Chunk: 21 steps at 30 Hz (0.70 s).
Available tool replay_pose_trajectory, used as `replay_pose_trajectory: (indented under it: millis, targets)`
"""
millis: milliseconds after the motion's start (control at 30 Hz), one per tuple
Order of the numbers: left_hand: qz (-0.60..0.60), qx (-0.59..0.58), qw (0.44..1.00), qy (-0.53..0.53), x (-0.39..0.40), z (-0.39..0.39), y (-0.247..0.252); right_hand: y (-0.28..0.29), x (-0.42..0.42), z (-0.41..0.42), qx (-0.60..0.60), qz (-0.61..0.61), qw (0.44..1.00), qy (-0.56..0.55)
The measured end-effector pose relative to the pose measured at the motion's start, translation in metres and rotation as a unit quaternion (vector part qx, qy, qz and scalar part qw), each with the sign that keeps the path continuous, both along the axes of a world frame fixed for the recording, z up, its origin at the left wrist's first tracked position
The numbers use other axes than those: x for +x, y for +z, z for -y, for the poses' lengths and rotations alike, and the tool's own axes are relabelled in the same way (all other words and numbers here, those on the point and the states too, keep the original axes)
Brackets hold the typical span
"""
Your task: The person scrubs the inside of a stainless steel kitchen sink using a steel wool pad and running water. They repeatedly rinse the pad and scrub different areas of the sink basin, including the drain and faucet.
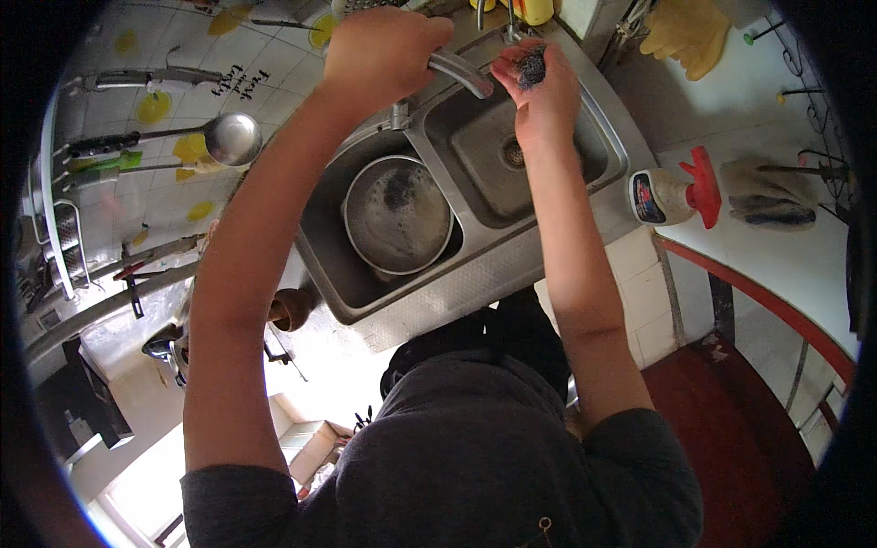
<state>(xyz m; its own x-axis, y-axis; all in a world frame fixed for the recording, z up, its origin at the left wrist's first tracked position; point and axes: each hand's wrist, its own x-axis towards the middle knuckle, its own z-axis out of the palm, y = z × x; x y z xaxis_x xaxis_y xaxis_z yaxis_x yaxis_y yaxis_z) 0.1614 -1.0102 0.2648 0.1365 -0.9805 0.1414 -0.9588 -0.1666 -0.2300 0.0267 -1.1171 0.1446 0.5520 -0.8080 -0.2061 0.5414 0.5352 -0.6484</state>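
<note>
My left hand (387, 51) is curled around the curved faucet spout (460, 72) above the sink divider; part of the spout is hidden by the fingers. Beside the spout's end, my right hand (548, 89) holds a dark metal scouring pad (532, 66) in its curled, upturned palm. A round metal pan (399, 214) with a dark patch and whitish residue inside lies in the left basin (329, 246) of the steel double sink. Below my right hand is the right basin (479, 164), with its drain strainer (514, 152) partly behind my wrist.
A spray bottle with a red trigger (668, 197) is right of the sink. A ladle (233, 139) and other utensils hang at left. Yellow bottles (531, 10) stand behind the faucet. Gloves (687, 34) hang at upper right; a red seat (719, 425) is below.
</note>
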Motion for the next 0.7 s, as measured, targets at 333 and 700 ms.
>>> replay_pose_trajectory:
  millis: [333,700]
  targets:
    - [-0.053,0.045,0.998,0.011,0.000,0.001,0.023,0.008,0.001,-0.078,-0.352,-0.063,0.933,-0.048]
    - [-0.074,0.025,0.997,-0.017,-0.003,-0.004,0.021,0.003,-0.004,-0.026,-0.676,-0.363,0.639,-0.058]
